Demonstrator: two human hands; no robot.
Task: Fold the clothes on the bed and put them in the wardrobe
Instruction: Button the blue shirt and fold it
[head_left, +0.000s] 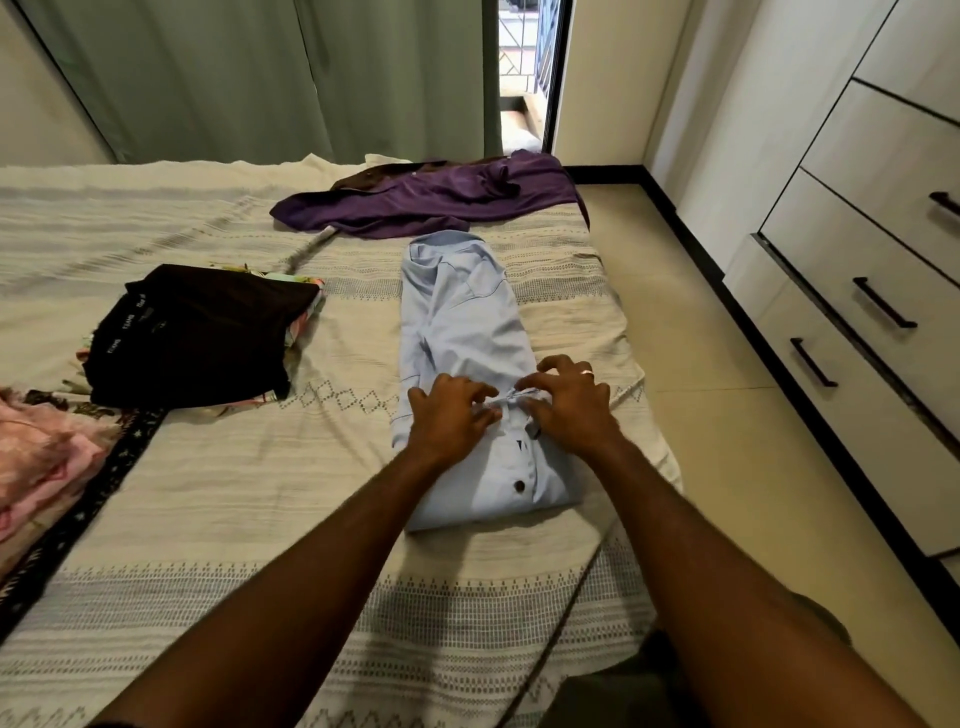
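A light blue button shirt lies folded lengthwise into a narrow strip near the bed's right edge, collar at the far end. My left hand and my right hand sit side by side on its middle, fingers curled and pinching a small bunch of the blue fabric between them. A purple shirt lies spread unfolded at the far end of the bed. A folded black garment tops a small stack on the left. The wardrobe with black drawer handles stands on the right.
The bed has a cream patterned cover. Pink and floral clothes lie at the left edge. A strip of tiled floor runs between bed and wardrobe. Green curtains hang behind the bed beside an open doorway.
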